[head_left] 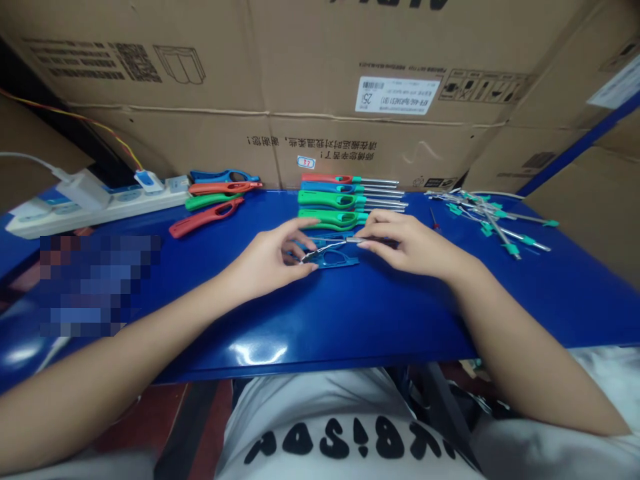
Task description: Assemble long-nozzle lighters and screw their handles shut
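My left hand [270,259] pinches a small dark part [311,255] at the end of thin wires. Between thumb and fingers, my right hand [405,244] grips a metal lighter tube [355,240], with the wires running from it toward my left hand. Just under both hands, a blue lighter casing [337,259] with a trigger opening lies on the table, partly covered by my fingers. Beyond the hands sits a row of long-nosed lighters [327,199] in red, blue and green, their metal tubes pointing right.
Several coloured lighter casings [207,219] lie at the left, near a white power strip [100,203] with plugs. A loose pile of metal tubes with wires and teal pieces [487,217] is at the right. A cardboard sheet [200,137] stands behind the blue table [390,320].
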Motion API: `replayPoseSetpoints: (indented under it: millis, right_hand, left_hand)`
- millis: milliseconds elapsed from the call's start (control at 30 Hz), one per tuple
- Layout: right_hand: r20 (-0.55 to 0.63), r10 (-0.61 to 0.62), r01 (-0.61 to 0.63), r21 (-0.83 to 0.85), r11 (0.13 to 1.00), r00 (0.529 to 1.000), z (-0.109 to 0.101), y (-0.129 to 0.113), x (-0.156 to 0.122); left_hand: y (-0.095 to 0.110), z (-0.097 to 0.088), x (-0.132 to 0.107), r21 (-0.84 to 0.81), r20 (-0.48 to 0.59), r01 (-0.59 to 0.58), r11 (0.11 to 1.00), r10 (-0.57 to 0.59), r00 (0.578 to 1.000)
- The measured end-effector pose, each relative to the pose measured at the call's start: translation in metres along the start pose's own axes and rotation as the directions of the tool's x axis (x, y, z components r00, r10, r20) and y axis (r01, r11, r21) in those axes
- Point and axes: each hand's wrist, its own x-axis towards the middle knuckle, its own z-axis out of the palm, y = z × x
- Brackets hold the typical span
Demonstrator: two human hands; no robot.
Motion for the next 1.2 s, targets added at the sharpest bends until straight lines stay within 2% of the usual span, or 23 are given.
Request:
replayPoseSetpoints:
  millis: [200, 367, 633, 767, 900, 1033, 1133, 1200]
  right_hand:
    - [0.147, 0.073, -0.09, 0.116, 0.989, 0.986, -0.007, 0.009, -0.003]
    - [0.311, 0.095, -0.173, 0.235, 0.956, 0.946, -0.008, 0.005, -0.002]
    - [0.409, 0.21, -0.344, 0.29, 0.893, 0.888, -0.005, 0.008, -0.002]
    - [0.421, 0.191, -0.357, 0.361, 0.862, 0.887, -0.01, 0.009, -0.002]
    - [0.403, 0.193, -0.354, 0.373, 0.858, 0.895, -0.015, 0.009, -0.002]
    - [0.393, 0.221, -0.348, 0.289, 0.892, 0.893, -0.012, 0.013, -0.002]
    - [0.399, 0.258, -0.367, 0.227, 0.902, 0.88, -0.007, 0.018, -0.002]
    - [0.392, 0.27, -0.368, 0.201, 0.908, 0.88, -0.004, 0.02, -0.002]
  left_hand:
    - [-0.003, 0.002, 0.001, 0.033, -0.111, -0.039, 0.999, 0.042, 0.993]
    - [0.0, -0.002, 0.003, 0.115, -0.179, -0.025, 0.993, 0.045, 0.983]
    - [-0.011, -0.003, 0.007, -0.044, -0.087, 0.094, 0.995, -0.098, 0.991]
    - [-0.007, -0.004, 0.008, -0.152, -0.038, 0.144, 0.978, -0.151, 0.988]
    - [-0.005, -0.006, 0.009, -0.153, -0.035, 0.16, 0.975, -0.167, 0.985]
    - [-0.009, -0.006, 0.008, -0.089, -0.038, 0.11, 0.99, -0.114, 0.993]
    - [-0.011, -0.006, 0.007, 0.105, -0.019, -0.03, 0.994, 0.032, 0.999]
    - [-0.011, -0.005, 0.006, 0.248, 0.012, -0.152, 0.957, 0.153, 0.988]
